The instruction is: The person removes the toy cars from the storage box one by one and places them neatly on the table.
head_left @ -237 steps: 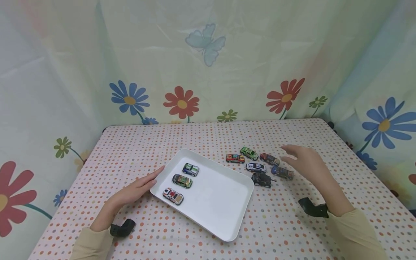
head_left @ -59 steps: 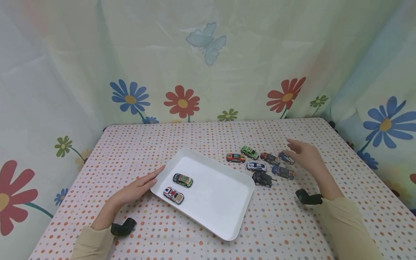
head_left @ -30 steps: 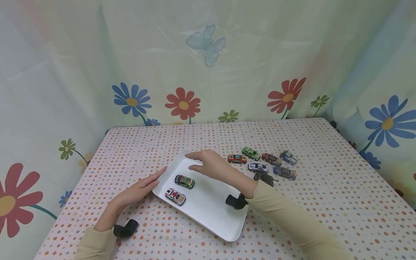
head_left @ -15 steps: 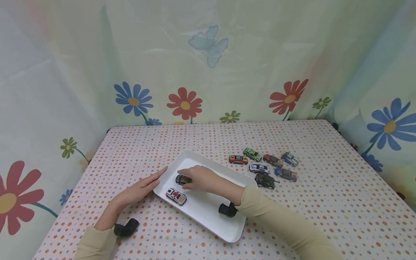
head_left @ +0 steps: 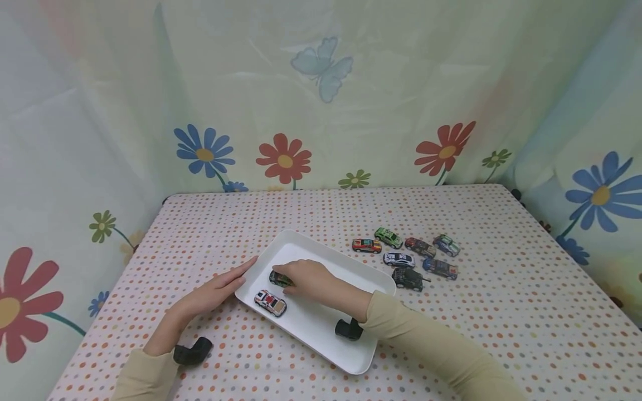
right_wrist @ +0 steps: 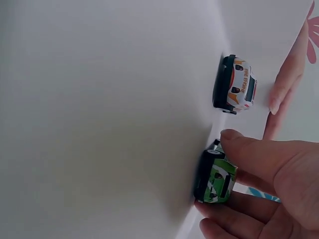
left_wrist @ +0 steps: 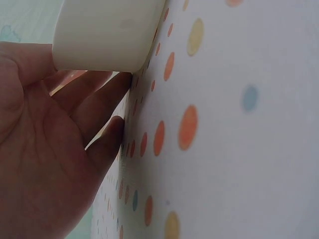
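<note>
On the dotted tablecloth [head_left: 451,334] sits 1 white tray [head_left: 321,326] holding 2 toy cars: a green car [right_wrist: 215,180] and, just beside it toward the near edge, a white car [head_left: 270,302] whose roof reads "FIRE ENGINE" in the right wrist view. To the right of the tray, well apart from it, lie 7 more toy cars [head_left: 407,257] in a loose cluster: an orange-red 1, a green 1, a white 1, a dark red 1, a blue-grey 1, a dark blue 1 and a black 1.

The right hand [head_left: 310,278] reaches across the tray, thumb and fingers curled round the green car, pinching it while its wheels rest on the tray floor; the hand hides most of the car in the head view. The left hand [head_left: 213,292] lies flat on the cloth, fingers straight and together, fingertips [left_wrist: 119,82] against the tray's left rim. A flowered curtain [head_left: 321,94] with 1 pale butterfly hangs behind the table.
</note>
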Motion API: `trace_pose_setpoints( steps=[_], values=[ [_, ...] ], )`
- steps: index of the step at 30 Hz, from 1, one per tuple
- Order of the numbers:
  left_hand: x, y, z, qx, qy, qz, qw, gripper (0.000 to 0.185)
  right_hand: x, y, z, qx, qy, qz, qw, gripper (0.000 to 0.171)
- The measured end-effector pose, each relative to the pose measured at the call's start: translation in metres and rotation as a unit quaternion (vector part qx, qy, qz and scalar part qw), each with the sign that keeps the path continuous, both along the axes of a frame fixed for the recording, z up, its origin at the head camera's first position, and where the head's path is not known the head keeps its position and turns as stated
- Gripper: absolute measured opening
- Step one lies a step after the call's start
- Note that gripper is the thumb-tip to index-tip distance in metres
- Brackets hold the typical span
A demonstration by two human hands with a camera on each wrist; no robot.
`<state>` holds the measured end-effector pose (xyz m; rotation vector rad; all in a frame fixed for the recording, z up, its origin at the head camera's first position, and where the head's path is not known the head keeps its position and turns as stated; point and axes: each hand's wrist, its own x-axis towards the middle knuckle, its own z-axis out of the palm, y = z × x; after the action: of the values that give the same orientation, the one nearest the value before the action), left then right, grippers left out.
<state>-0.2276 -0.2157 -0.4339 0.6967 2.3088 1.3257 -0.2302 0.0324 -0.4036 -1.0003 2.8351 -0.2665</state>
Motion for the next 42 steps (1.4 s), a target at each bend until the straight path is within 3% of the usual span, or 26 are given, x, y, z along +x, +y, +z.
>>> trace_pose_setpoints(
  steps=[15,21,27,42],
  values=[
    [-0.001,0.000,0.002,0.001,0.002,0.001,1.0000,0.049,-0.002,0.006,-0.002,0.014,0.027,-0.028,0.999,0.047],
    [0.000,0.000,0.001,0.003,0.002,0.002,1.0000,0.050,-0.002,0.012,0.001,0.017,0.031,-0.020,0.999,0.045],
    [0.000,0.000,0.000,0.002,0.004,-0.001,1.0000,0.049,-0.004,0.015,-0.002,-0.010,0.039,-0.014,0.999,0.041],
    [0.000,0.000,0.000,-0.003,0.009,0.002,1.0000,0.049,-0.008,0.021,0.004,-0.093,-0.010,-0.033,0.995,0.040]
  ],
)
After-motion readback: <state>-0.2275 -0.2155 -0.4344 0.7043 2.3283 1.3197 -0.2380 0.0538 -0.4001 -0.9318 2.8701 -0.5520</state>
